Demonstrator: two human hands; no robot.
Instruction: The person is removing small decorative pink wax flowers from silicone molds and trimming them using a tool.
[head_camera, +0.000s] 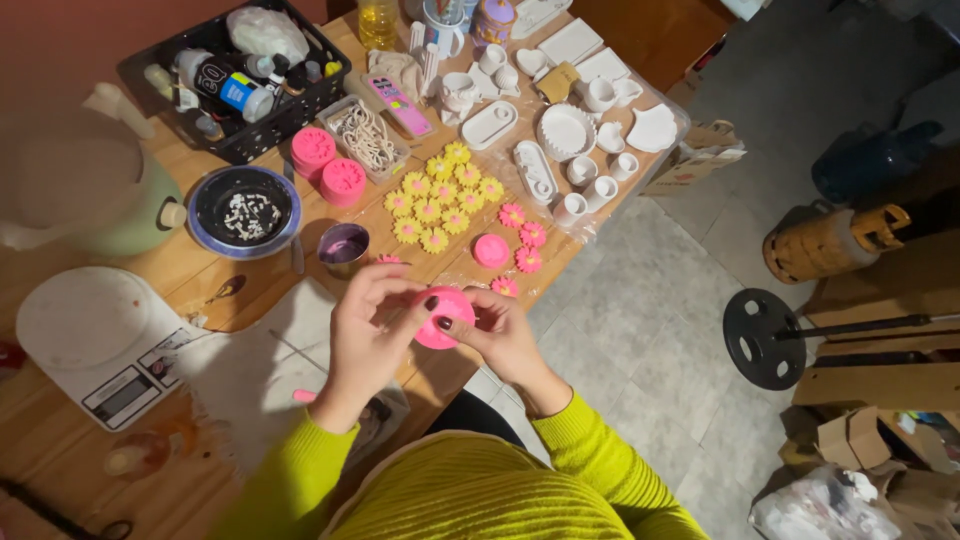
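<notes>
Pinching a round pink silicone mould (443, 317) between both hands, at six o'clock of the table edge, just above the lap. Left hand (368, 322) curled over the mould's left rim, fingers bent and pressed on it. Right hand (502, 332) gripping the right rim, thumb on the face, dark-polished nails showing. Judged to be flexing the mould to free a casting: best done by bending the rim back evenly all round, easing rather than snapping, keeping it low over the wooden table (215, 290).

Just beyond, at twelve o'clock of the hands: pink flower castings (522, 240) and another pink mould (491, 250). At eleven o'clock, a small purple cup (344, 246), then a dark bowl (244, 209) holding white bits. At nine o'clock, a white kitchen scale (95, 340).

Farther, at twelve o'clock, a cluster of yellow flower castings (444, 198); at eleven, two stacked pink moulds (326, 163). At one o'clock, white cast trays and cups (570, 150) on clear plastic sheet. Farthest, at eleven o'clock, a black basket of bottles (240, 75).
</notes>
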